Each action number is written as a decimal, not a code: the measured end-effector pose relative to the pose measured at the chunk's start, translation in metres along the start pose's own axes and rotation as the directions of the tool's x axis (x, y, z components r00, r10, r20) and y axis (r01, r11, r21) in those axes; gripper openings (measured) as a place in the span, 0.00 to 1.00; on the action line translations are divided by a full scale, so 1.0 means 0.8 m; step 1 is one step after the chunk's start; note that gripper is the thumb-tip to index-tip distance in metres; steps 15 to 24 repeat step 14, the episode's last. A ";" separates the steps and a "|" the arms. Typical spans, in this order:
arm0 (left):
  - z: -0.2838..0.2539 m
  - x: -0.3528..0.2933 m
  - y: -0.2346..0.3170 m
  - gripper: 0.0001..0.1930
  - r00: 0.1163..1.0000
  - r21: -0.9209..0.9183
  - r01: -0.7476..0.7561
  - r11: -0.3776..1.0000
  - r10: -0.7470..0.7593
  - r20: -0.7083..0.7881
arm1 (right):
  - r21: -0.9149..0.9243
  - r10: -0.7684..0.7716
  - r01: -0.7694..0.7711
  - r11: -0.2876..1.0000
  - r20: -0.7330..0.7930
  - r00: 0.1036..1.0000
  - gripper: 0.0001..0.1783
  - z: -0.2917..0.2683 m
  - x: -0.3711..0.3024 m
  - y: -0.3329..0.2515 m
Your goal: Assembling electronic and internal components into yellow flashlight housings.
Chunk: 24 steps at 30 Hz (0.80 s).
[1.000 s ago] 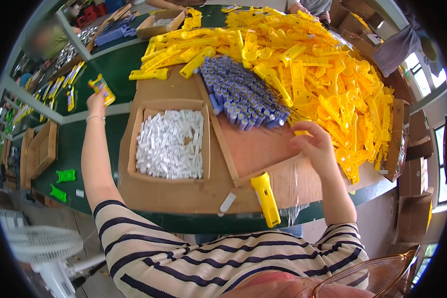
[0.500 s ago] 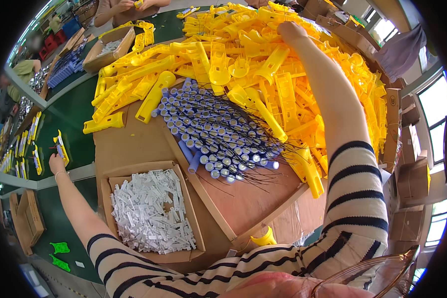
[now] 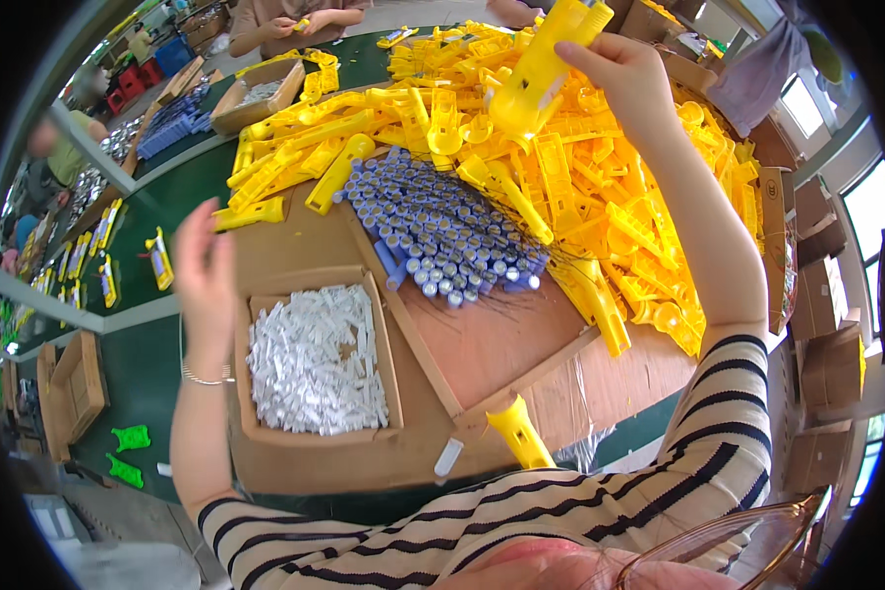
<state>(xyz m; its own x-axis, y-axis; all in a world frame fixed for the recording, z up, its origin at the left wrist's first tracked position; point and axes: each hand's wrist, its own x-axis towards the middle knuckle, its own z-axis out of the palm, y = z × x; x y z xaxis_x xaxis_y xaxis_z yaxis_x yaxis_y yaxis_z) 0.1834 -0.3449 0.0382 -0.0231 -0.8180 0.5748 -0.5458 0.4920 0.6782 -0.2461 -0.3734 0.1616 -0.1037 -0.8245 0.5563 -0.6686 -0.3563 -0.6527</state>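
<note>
My right hand [image 3: 627,84] grips a yellow plastic casing [image 3: 534,84], raised above a big heap of similar yellow casings [image 3: 619,206]. Nothing shows in my left hand [image 3: 206,270], which is slightly blurred, its fingers stretched and apart, over the table left of the white parts. Below it and to the right, a cardboard box [image 3: 393,393] holds many small white plastic pieces [image 3: 315,364]. Blue cylindrical cells [image 3: 433,221] with thin black wires stand packed in a shallow cardboard tray [image 3: 482,388]. An assembled yellow piece [image 3: 158,260] lies on the green table beyond my left hand.
One more yellow casing [image 3: 521,433] and a white piece [image 3: 449,457] lie near my body. Green plastic parts [image 3: 128,452] and an open carton [image 3: 69,393] are at the left. Across the table, a person's hands [image 3: 300,25] hold a small yellow part. Cartons [image 3: 821,295] stack at the right.
My right hand has lifted a yellow casing off the heap. My left hand has let go of the assembled yellow piece at the left and moved back rightward. The view has shifted slightly.
</note>
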 end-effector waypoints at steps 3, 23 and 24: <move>0.051 -0.031 0.148 0.33 0.935 -0.288 -0.136 0.948 0.219 0.278 | 0.161 -0.014 -0.003 0.987 0.103 0.995 0.17 -0.001 -0.086 -0.078; 0.051 -0.151 0.300 0.32 0.826 -0.819 0.435 0.375 0.197 0.529 | 0.782 -0.294 0.145 0.606 0.052 0.954 0.41 -0.021 -0.316 -0.107; 0.051 -0.151 0.300 0.32 0.826 -0.819 0.435 0.375 0.197 0.529 | 0.782 -0.294 0.145 0.606 0.052 0.954 0.41 -0.021 -0.316 -0.107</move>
